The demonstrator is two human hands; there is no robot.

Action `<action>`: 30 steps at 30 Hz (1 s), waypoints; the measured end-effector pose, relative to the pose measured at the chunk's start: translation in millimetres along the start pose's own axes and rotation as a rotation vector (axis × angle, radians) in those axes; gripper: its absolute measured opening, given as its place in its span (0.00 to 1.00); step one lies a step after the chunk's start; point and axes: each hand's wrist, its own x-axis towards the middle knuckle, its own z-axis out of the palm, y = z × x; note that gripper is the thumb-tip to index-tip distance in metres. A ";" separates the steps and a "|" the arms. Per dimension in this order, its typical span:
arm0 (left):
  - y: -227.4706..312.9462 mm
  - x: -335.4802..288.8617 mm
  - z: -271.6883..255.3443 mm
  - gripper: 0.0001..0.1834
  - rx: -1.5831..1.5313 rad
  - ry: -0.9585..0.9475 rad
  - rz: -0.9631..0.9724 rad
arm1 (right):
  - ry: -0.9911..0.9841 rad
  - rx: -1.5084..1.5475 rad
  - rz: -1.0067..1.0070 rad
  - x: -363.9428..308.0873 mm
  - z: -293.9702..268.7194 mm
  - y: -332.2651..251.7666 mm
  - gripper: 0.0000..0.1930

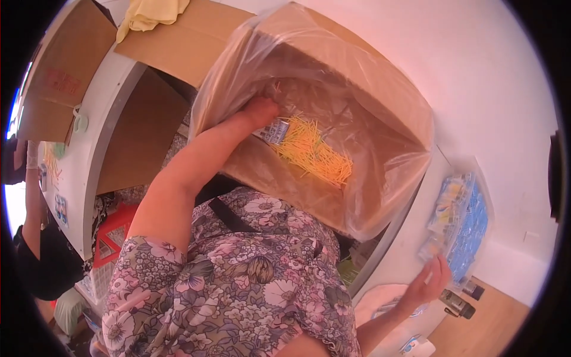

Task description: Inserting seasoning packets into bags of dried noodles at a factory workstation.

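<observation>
My left hand (262, 112) is inside a large cardboard box (333, 38) lined with a clear plastic bag (386, 149). Its fingers are curled closed, and what they hold, if anything, is hidden. Beside it lies a small printed packet (276, 131), next to a heap of thin yellow-orange sticks (315, 153) on the liner. To the right, my right hand (433, 281) is at the near end of a clear bin (483, 178) holding small clear packets (450, 199) and blue-patterned packets (467, 232). Its fingertips are bent together; I cannot make out what is between them.
A yellow cloth (153, 13) lies on a cardboard flap (184, 44) at the back left. Dark small objects (458, 306) sit below the bin. At the far left, another person's gloved arm (33, 178) is by a white table (74, 196). A red crate (116, 229) stands below.
</observation>
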 end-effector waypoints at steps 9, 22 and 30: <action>36.5 -5.5 -39.4 0.09 -0.857 0.080 0.193 | -0.372 0.662 0.023 84.5 160.2 -160.5 0.11; 52.1 2.0 -49.0 0.12 -1.427 0.171 0.036 | -1.099 0.341 -0.154 96.5 299.9 -117.4 0.08; 53.0 -0.7 -50.4 0.14 -1.321 0.250 0.004 | -1.035 -0.101 -0.154 30.1 328.8 -116.4 0.10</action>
